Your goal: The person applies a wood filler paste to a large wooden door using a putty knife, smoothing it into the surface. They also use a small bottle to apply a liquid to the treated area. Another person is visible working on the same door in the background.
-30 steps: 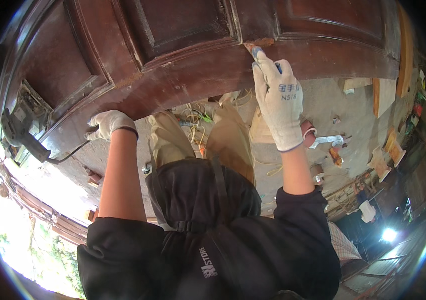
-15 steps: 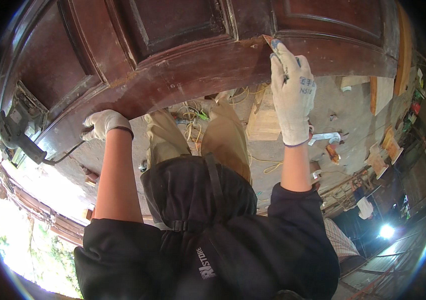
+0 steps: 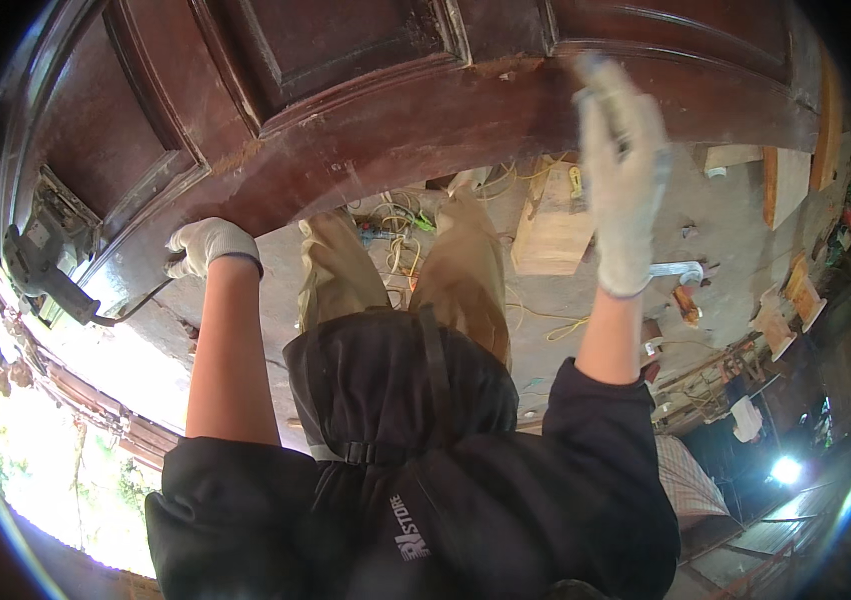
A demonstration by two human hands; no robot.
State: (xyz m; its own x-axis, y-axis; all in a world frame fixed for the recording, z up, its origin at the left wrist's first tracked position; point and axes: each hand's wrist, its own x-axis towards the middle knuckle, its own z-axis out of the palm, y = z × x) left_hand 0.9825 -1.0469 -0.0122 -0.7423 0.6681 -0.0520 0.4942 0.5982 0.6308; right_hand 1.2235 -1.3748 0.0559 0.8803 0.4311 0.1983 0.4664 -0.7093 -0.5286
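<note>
A large dark reddish-brown panelled wooden door lies across the far side in front of me. My left hand, in a white knit glove, grips the door's near edge on the left, fingers curled. My gloved right hand is raised by the door's near rail, right of the middle. Motion smears its fingers, so whatever they may hold cannot be made out. Pale brown patches mark the rail between the two hands.
A corded power sander sits on the door at far left, its cable trailing toward my left hand. Below are a pale wooden block, tangled yellow cords and wood scraps. A bright lamp shines at lower right.
My right hand has moved right, away from where its fingers met the door's moulding with a thin reddish-orange pointed piece. That piece no longer shows clearly. The left hand stays at the edge.
</note>
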